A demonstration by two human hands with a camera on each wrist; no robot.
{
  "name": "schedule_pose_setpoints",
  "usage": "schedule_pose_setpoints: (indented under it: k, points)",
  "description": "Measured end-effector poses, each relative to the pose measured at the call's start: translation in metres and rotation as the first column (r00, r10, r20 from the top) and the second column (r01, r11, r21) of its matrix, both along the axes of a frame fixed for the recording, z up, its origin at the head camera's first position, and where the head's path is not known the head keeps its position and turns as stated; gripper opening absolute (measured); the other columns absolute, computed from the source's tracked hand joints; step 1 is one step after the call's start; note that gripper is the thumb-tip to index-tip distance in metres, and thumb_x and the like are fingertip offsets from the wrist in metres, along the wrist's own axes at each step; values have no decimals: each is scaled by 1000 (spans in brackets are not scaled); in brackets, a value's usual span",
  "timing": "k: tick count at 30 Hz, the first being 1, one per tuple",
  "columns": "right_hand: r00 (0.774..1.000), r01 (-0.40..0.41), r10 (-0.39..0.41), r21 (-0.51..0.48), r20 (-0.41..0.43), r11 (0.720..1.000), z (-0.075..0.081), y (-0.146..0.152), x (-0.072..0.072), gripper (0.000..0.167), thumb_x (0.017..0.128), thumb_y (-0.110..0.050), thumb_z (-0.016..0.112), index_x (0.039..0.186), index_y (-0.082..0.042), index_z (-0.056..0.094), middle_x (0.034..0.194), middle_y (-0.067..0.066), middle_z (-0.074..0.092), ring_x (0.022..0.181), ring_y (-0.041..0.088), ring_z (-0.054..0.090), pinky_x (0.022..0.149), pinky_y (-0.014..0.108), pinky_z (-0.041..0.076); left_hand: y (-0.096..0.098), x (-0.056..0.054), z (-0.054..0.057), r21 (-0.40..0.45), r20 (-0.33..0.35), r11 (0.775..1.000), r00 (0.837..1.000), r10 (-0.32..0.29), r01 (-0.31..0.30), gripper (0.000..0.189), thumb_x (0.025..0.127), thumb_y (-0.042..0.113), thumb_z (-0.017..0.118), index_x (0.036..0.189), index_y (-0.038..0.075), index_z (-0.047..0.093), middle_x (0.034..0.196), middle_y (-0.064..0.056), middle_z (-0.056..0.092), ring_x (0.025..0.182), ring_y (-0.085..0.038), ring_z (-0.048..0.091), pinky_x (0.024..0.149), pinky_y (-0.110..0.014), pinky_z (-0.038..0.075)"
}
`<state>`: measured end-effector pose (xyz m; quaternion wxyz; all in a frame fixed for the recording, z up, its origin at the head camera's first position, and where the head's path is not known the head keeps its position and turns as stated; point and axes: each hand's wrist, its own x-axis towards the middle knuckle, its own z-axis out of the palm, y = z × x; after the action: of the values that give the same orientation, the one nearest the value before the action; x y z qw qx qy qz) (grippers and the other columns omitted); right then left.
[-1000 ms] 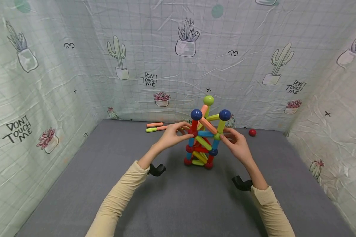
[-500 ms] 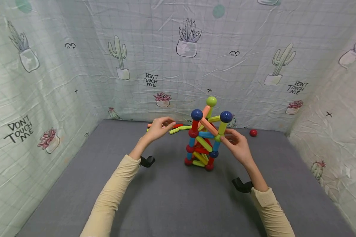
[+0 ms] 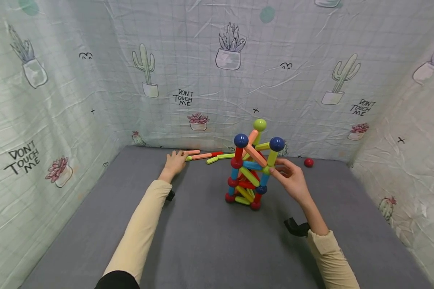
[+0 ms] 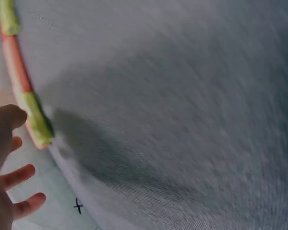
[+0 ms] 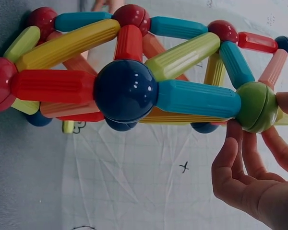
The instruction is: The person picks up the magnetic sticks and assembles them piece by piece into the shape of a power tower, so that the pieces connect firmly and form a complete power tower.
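Observation:
A tower of magnetic rods and balls (image 3: 251, 165) stands upright on the grey table, made of red, blue, yellow, green and orange pieces. My right hand (image 3: 292, 179) pinches a green ball (image 5: 257, 107) on its right side, thumb and fingers on opposite faces. Far to the left, my left hand (image 3: 174, 163) is at the end of a row of loose rods. Its fingers (image 4: 20, 176) are spread with nothing seen between them, close to a yellow-green rod (image 4: 37, 120). Whether the left thumb touches that rod I cannot tell.
Loose orange (image 3: 201, 156), red and yellow-green rods lie along the back of the table, left of the tower. A red ball (image 3: 308, 162) lies at the back right. A printed cloth (image 3: 159, 116) walls in the back and both sides.
My left hand has let go of the tower's red ball and moved left to the loose rods. The right hand keeps its hold; the tower has shifted very slightly.

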<state>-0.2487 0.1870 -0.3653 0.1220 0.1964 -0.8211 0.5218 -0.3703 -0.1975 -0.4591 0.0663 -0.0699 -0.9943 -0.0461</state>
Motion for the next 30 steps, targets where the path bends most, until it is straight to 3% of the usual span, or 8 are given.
schedule_pose_setpoints:
  k: [3, 7, 15, 23, 25, 27, 30]
  points:
    - [1000, -4, 4, 18, 12, 1000, 1, 1, -1, 31, 87, -21, 57, 111, -1, 57, 106, 5, 57, 83, -5, 56, 73, 18, 48, 0, 0, -4, -125, 59, 992, 998, -16, 23, 42, 95, 17, 41, 136, 14, 35, 132, -15, 44, 112, -41, 41, 88, -58, 34]
    - [999, -17, 16, 31, 33, 999, 1, 1, -2, 33, 87, -23, 57, 113, -2, 56, 110, 15, 56, 84, -4, 56, 74, 19, 48, 3, 2, -8, -196, 74, 980, 997, -6, 21, 42, 95, 15, 38, 138, 14, 34, 135, -15, 41, 115, -41, 41, 90, -58, 34]
    - [999, -33, 32, 32, 23, 999, 0, 2, -2, 31, 88, -20, 56, 112, -1, 56, 110, 15, 56, 85, -4, 56, 73, 17, 48, 12, 4, -16, -299, -3, 953, 999, -52, 49, 37, 92, 12, 46, 128, 20, 47, 128, -22, 46, 110, -40, 45, 87, -57, 36]
    - [999, -33, 32, 32, 20, 999, -1, 0, -2, 32, 88, -21, 55, 114, -2, 54, 111, 14, 54, 85, -4, 55, 73, 17, 48, 9, 8, -12, -389, -90, 921, 995, -41, 3, 48, 93, 7, 40, 134, 32, 40, 114, -24, 49, 101, -40, 48, 87, -57, 35]
    - [999, -33, 32, 33, 21, 999, -1, 0, -2, 32, 88, -21, 55, 114, -2, 54, 112, 15, 55, 85, -4, 55, 73, 17, 48, 8, 8, -9, -374, -167, 927, 984, -59, -7, 43, 93, 10, 43, 133, 25, 42, 110, -21, 52, 98, -38, 49, 85, -56, 36]
    - [999, -32, 31, 40, 25, 999, -1, 1, -2, 33, 88, -21, 55, 115, -2, 54, 113, 15, 55, 85, -4, 55, 74, 18, 48, 9, 7, -2, -321, -255, 947, 964, -81, -5, 34, 92, 8, 44, 125, 13, 50, 106, -20, 54, 97, -38, 50, 84, -56, 36]
    - [999, -29, 26, 76, 35, 997, 1, 2, -2, 33, 88, -23, 55, 115, -3, 54, 114, 14, 55, 88, 0, 55, 76, 24, 49, 18, 7, 18, -195, -407, 980, 906, -117, 39, 17, 91, 9, 47, 103, 2, 57, 100, -19, 53, 93, -37, 48, 81, -56, 36]
